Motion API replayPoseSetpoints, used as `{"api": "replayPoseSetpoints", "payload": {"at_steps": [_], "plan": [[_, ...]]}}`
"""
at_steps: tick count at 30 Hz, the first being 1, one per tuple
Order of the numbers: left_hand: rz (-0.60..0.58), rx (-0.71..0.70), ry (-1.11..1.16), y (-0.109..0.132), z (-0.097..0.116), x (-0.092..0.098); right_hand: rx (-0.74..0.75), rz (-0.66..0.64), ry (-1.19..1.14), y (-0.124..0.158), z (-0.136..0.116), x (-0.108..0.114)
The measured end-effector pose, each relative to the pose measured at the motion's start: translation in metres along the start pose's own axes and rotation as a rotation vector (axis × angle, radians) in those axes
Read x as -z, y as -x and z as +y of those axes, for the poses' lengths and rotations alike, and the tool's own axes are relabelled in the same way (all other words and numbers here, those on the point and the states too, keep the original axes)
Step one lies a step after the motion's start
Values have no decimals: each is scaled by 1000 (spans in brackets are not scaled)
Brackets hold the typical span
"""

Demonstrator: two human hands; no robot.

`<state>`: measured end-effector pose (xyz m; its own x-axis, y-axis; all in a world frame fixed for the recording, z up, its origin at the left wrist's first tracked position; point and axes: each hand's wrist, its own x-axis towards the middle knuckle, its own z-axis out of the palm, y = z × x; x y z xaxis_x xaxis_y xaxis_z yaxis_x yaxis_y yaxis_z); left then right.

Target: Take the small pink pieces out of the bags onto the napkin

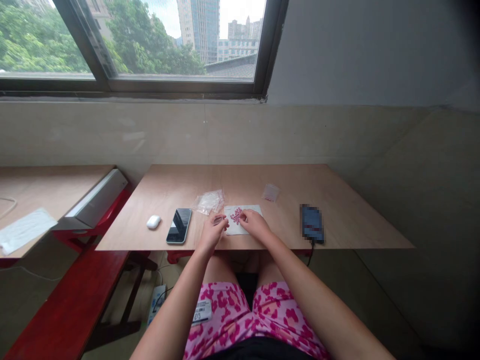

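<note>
Several small pink beads (pixel 235 216) lie in a loose cluster on a white sheet (pixel 242 230) near the table's front edge. My right hand (pixel 255 222) rests at the right side of the cluster, thumb and fingertips pinched together among the beads; whatever is between them is too small to name. Just left of the sheet is my left hand (pixel 215 229), its fingers curled closed. A thin, pale shape shows at those fingers, but I cannot make out what it is. Crumpled clear plastic bags (pixel 210 201) lie just beyond my left hand.
A small clear bag (pixel 270 192) with pink bits lies behind the sheet. A phone (pixel 179 226) and a white earbud case (pixel 153 222) lie at left. A blurred-out dark device (pixel 312 223) with a cable is at right. A red bench (pixel 71 305) stands lower left.
</note>
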<state>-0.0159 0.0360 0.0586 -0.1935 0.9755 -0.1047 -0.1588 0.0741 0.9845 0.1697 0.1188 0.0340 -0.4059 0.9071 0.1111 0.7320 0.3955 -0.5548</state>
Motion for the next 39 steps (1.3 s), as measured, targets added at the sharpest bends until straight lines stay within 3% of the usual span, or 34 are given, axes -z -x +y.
{"api": "replayPoseSetpoints", "payload": {"at_steps": [5, 15, 28, 32, 36, 39], "plan": [[2, 9, -2, 0, 0, 1, -86, 10, 83, 8, 2, -2], [-17, 27, -11, -1, -5, 1, -114, -23, 164, 10, 1, -1], [-60, 16, -51, 0, -10, 0, -117, 23, 24, 7, -6, 6], [-85, 12, -78, -1, -8, 0, -112, 171, -339, 3, -28, 24], [-146, -55, -96, -1, -5, -1, 50, 67, -474, 3, -63, 41], [-165, -64, -57, -1, -4, 0, 96, 36, -425, 4, -69, 44]]}}
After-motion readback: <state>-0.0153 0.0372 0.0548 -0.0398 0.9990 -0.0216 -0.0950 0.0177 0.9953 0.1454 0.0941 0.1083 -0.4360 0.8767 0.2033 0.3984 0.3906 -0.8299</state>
